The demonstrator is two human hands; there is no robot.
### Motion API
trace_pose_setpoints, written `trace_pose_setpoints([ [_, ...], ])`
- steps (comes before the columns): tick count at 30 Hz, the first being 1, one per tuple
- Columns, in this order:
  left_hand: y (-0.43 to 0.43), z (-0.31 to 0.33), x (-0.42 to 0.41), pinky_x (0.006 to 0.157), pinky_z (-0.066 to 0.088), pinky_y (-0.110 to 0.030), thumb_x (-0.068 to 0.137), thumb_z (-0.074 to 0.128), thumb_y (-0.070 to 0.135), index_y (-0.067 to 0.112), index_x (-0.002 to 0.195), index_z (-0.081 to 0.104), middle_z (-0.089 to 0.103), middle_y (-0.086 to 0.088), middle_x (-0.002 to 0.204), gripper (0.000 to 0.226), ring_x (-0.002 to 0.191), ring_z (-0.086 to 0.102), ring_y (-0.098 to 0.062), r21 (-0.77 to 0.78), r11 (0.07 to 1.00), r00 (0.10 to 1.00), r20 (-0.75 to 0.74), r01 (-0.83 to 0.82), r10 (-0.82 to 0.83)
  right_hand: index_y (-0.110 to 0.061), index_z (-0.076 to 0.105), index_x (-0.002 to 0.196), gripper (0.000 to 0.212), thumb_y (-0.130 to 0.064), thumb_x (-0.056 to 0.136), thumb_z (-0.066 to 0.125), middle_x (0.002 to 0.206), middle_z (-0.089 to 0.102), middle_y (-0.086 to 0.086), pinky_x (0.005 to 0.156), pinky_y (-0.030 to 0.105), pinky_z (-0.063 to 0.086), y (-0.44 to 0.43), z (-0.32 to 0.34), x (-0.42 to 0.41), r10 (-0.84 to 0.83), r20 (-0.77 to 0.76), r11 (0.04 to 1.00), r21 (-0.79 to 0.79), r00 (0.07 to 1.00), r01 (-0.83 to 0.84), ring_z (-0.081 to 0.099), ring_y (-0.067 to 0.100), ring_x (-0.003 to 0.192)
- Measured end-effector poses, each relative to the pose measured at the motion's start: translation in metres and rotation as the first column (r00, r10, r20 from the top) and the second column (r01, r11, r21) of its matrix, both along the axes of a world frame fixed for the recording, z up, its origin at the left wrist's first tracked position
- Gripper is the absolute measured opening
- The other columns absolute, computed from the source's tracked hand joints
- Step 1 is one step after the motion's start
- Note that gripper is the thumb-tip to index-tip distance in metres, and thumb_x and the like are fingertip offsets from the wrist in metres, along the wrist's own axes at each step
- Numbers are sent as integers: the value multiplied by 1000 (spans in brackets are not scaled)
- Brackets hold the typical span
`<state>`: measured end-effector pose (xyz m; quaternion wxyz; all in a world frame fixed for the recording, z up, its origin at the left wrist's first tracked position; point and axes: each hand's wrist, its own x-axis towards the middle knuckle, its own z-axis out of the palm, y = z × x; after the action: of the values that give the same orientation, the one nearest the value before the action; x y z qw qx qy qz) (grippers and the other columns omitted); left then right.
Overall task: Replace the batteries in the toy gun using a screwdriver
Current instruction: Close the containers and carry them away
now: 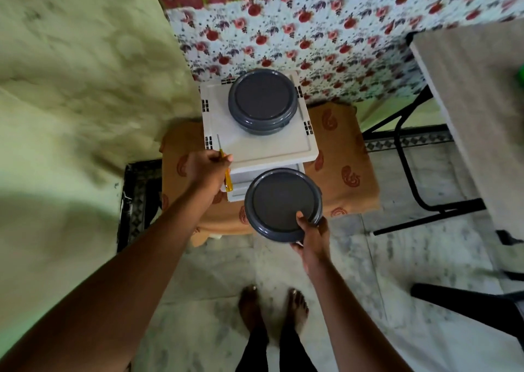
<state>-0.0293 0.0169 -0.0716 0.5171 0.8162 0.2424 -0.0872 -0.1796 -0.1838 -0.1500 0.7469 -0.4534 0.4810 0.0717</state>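
Left hand [205,170] grips the screwdriver [228,181], right hand [312,237] holds grey container [279,204].

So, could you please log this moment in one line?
left hand grips screwdriver | right hand holds grey container | second container on white unit

A white plastic drawer unit [256,147] stands on a low stand draped in orange paisley cloth [341,161], nearer the stand's left edge than its right. On the unit's flat top sits 1 grey round lidded container [262,99], toward the far right corner; the near left part of the top is bare. The stand rests on a pale marble floor [368,272], where black table legs [405,170] and 2 bare feet [272,306] also stand.
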Motion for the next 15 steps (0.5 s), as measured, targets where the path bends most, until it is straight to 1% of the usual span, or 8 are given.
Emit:
trace_pose_setpoints([
  [2,-4,1,6,78,59,-42,86,82,21,19,75,69,72,-6,76,18,70,65,-18,26,1000,1000,4,13,-13,-27,52,125,41,-24,91,75,135,59,5,81,49,57,6,-11,19,10,6,1000,9,1000,-10,59,33,122],
  [4,-4,-4,12,82,62,-43,84,84,25,19,75,68,75,-7,81,19,76,71,-22,56,998,1000,3,18,-19,-31,47,129,50,-29,89,77,139,56,5,84,52,57,13,-22,38,6,5,999,41,1000,-6,58,34,124],
  [7,0,-12,20,82,63,-49,80,87,31,20,72,66,76,-7,80,25,82,75,-28,73,997,1000,-15,-5,6,-32,45,125,54,-38,84,80,136,57,15,55,35,56,23,-32,64,55,-27,998,17,998,-54,62,37,107],
  [10,-1,-8,23,84,63,-49,82,86,26,20,76,65,76,-10,83,23,79,75,-25,31,1000,999,-41,0,1,-28,47,116,54,-44,79,83,119,62,17,45,31,54,33,-39,83,57,-116,992,-108,992,-70,64,33,83],
  [11,-3,-4,22,83,63,-48,84,85,23,18,78,66,76,-13,85,21,77,73,-24,11,1000,999,-48,17,-16,-27,49,115,54,-45,78,83,111,64,11,49,35,58,35,-40,90,42,-124,988,-140,991,-60,65,33,85],
  [12,-2,-3,22,81,63,-46,84,84,22,15,80,67,76,-15,87,19,75,72,-24,3,999,998,-50,32,-32,-25,51,117,57,-45,76,85,106,64,5,60,42,63,36,-43,97,9,-121,985,-169,993,-30,67,32,92],
  [14,1,-2,23,80,64,-45,85,84,22,9,87,70,76,-17,90,19,78,75,-28,-5,999,997,-58,52,-52,-21,52,127,85,-62,62,89,116,64,1,85,48,62,38,-56,116,-19,-102,988,-153,995,3,65,26,105],
  [15,3,-2,24,80,64,-47,85,84,22,6,91,71,76,-18,91,22,83,77,-32,-14,999,996,-67,53,-54,-21,51,133,101,-74,54,86,127,64,3,88,47,61,42,-58,125,-16,-116,991,-134,993,0,64,24,107],
])
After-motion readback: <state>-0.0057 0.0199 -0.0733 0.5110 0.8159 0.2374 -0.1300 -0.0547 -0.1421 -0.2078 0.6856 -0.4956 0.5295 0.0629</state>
